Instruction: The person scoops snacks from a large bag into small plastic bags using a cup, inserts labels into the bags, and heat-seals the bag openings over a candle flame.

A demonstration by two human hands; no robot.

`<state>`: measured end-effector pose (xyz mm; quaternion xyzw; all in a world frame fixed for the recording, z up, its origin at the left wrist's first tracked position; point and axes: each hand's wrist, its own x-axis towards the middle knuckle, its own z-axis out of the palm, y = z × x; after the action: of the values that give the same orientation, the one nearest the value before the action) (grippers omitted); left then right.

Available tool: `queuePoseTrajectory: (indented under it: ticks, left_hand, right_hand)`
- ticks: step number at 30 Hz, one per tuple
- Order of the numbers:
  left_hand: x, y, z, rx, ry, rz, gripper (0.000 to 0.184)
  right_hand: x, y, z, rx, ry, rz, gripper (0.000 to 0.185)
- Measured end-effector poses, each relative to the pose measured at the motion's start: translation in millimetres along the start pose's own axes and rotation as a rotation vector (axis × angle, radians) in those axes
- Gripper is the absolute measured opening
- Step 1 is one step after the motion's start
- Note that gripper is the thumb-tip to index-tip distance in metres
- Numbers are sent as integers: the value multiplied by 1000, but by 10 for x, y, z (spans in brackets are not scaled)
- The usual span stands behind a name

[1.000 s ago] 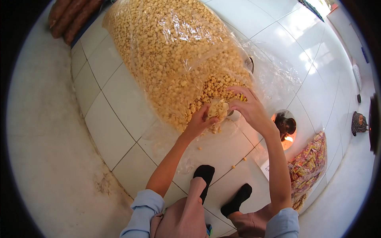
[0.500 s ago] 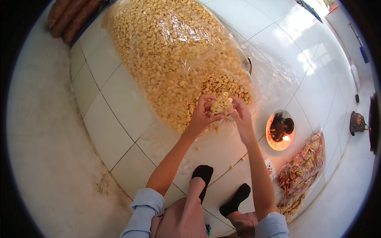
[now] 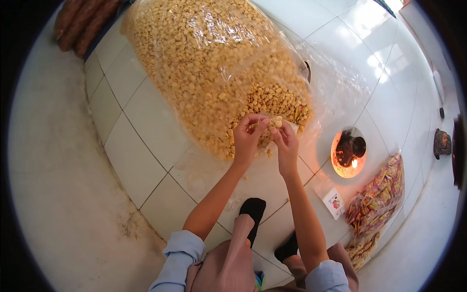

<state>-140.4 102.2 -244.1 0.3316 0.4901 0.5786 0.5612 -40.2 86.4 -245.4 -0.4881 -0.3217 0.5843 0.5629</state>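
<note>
Between my left hand and right hand, both pinching it, a small snack bag wants, I'd judge, light, even tension; the big sack lies beyond.

Small bag part-hidden by hands, card illegible, large bag cropped above
</note>
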Motion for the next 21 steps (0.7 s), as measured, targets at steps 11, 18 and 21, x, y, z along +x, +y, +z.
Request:
queuePoseTrajectory:
  ticks: [11,18,21]
  left_hand:
    - [6,-166,-85,132,47,-215,15]
    - [-22,-309,-147,105,136,-211,21]
    - [-47,-298,-150,27,124,-254,22]
  right_hand:
    - [-37,144,22,120,143,367,8]
    - [-17,247,22,312,129,443,8]
    - [25,309,-28,371,179,497,10]
